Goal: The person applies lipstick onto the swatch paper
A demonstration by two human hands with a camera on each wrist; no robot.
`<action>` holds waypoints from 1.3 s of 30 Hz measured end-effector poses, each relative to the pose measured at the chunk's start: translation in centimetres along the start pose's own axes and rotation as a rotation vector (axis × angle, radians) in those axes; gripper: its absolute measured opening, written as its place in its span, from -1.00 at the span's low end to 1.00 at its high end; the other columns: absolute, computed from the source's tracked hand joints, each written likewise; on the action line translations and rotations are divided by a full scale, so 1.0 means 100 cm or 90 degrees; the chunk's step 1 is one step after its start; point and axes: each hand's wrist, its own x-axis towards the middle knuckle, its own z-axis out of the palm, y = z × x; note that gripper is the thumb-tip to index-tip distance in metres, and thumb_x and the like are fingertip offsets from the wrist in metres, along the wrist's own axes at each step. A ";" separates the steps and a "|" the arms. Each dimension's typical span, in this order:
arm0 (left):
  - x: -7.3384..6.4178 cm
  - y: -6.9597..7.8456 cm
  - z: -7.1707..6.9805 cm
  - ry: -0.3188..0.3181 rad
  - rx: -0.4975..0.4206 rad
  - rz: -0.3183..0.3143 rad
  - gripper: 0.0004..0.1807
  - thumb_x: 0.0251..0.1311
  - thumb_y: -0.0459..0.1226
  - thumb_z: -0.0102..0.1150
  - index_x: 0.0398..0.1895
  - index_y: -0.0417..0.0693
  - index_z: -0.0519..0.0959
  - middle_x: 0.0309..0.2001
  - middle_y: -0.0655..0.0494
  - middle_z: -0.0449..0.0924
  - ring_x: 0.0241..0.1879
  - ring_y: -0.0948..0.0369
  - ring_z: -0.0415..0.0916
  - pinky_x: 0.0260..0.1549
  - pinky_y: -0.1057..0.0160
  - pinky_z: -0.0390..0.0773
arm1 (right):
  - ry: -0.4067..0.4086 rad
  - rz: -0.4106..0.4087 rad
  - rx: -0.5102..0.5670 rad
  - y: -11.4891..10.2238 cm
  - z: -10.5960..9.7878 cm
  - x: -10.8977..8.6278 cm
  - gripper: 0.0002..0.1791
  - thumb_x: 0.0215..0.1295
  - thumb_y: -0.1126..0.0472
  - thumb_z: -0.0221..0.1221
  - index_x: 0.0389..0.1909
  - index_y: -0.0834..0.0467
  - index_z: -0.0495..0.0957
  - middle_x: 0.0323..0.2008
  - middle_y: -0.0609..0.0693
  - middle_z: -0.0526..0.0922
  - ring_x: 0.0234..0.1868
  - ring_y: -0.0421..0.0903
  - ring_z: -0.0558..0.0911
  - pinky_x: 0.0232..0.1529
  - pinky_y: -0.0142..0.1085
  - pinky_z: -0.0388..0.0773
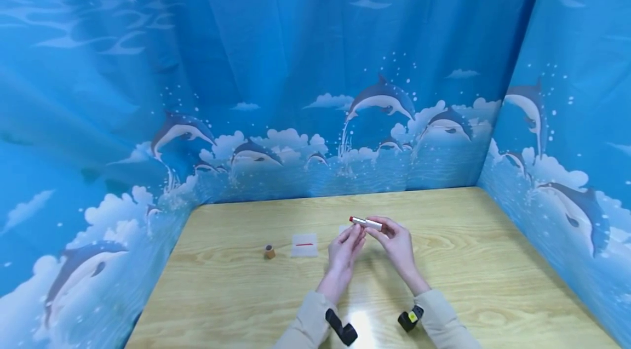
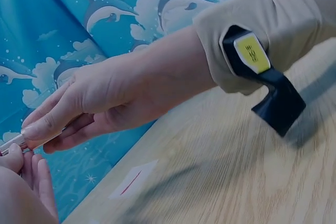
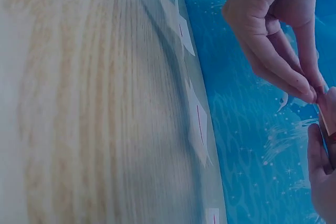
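A slim white marker (image 1: 373, 225) with a red end is held level above the table between both hands. My left hand (image 1: 341, 253) pinches it near the red end, which points left. With thumb and fingertips, my right hand (image 1: 398, 244) grips its other end. In the left wrist view, the right hand (image 2: 100, 98) reaches in to the marker (image 2: 16, 141), and the left hand (image 2: 31, 187) is partly cut off at the corner. The right wrist view has the left hand (image 3: 278, 35) above and part of the right hand (image 3: 323, 182) below.
Left of the hands lies a small pale sheet (image 1: 304, 252) with a red line on it. Further left stands a small brown open-topped cylinder (image 1: 269, 252). Another pale sheet (image 1: 342, 228) is partly hidden behind the hands. A blue dolphin-print curtain (image 1: 296, 91) borders the wooden table (image 1: 217, 289).
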 end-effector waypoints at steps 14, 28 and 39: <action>-0.001 0.015 -0.001 0.026 0.198 0.234 -0.75 0.15 -0.37 0.44 -0.12 -0.33 0.73 -0.16 -0.19 0.76 -0.31 0.27 0.69 -0.26 0.42 0.68 | -0.021 0.038 -0.006 0.003 0.008 -0.008 -0.66 0.27 0.33 0.36 0.03 0.39 0.63 -0.02 0.29 0.71 -0.15 -0.29 0.74 -0.04 -0.48 0.66; -0.003 0.031 -0.023 -0.025 0.382 0.290 -0.77 0.12 -0.27 0.47 -0.15 -0.13 0.78 -0.18 0.04 0.79 -0.21 0.21 0.75 -0.16 0.39 0.70 | -0.075 0.131 0.037 0.003 0.021 -0.021 -0.60 0.37 0.31 0.27 0.16 0.40 0.55 -0.01 0.25 0.72 -0.12 -0.27 0.73 0.00 -0.41 0.66; -0.002 0.041 -0.045 -0.097 0.424 0.248 -0.75 0.18 -0.19 0.44 -0.11 -0.09 0.77 -0.14 0.04 0.79 -0.11 0.18 0.73 -0.13 0.35 0.71 | -0.170 0.128 0.112 0.009 0.028 -0.031 -0.57 0.44 0.32 0.19 0.19 0.52 0.47 -0.02 0.28 0.72 -0.09 -0.23 0.75 0.01 -0.37 0.68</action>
